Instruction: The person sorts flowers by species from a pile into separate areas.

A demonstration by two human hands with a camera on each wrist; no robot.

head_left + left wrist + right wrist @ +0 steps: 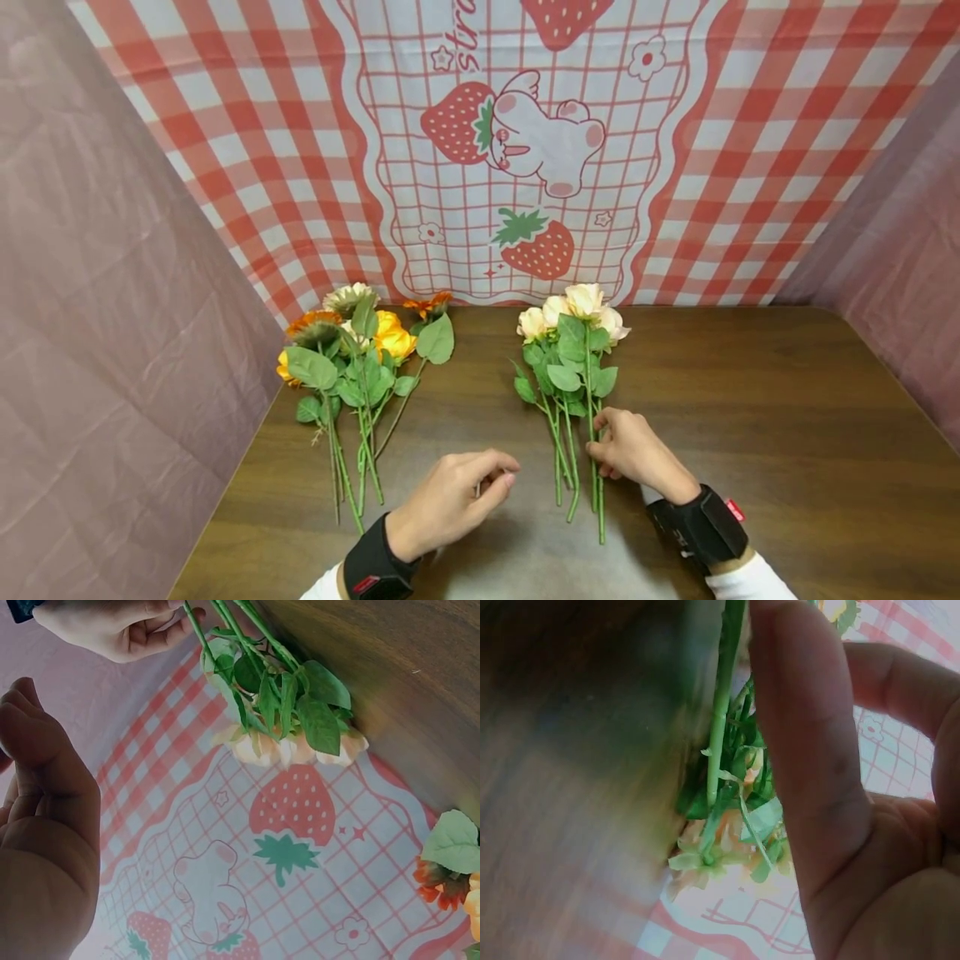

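Several cream artificial roses (587, 302) with green leaves lie side by side on the table, their stems pointing toward me. My right hand (632, 450) is at the rightmost stems (590, 392), thumb and fingers pinching one rose stem below the leaves. In the right wrist view the green stem (718, 742) runs right beside the thumb (802, 712). Left of these roses my left hand (453, 493) hovers over the table with loosely bent fingers and holds nothing. The left wrist view shows the left hand (52, 780) apart from the roses (285, 746).
A second bunch on the left has orange gerbera-like flowers (315, 327), a yellow-orange rose (393, 336) and pale blooms (351, 297). The brown wooden table (750, 417) meets a red-and-white checked cloth (262, 150) behind. Pink fabric (112, 292) hangs at both sides.
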